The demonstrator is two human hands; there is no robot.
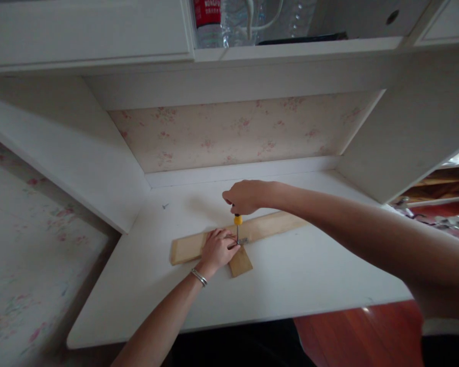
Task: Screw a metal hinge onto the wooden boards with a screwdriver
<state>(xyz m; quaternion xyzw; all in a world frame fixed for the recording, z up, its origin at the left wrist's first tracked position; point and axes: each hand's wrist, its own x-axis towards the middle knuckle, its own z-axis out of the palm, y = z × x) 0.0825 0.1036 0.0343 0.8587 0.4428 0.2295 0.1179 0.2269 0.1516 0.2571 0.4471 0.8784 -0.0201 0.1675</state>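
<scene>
Hands (233, 224) over white desk (298, 275)

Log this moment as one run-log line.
right hand: grips yellow-handled screwdriver upright | left hand: presses long pale wooden board | surface: white desk

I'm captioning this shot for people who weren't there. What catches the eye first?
Mid-desk, the right hand grips a yellow-handled screwdriver upright over a small metal bracket. The left hand presses on a long wooden plank crossing a shorter wooden piece on the white desk.
</scene>
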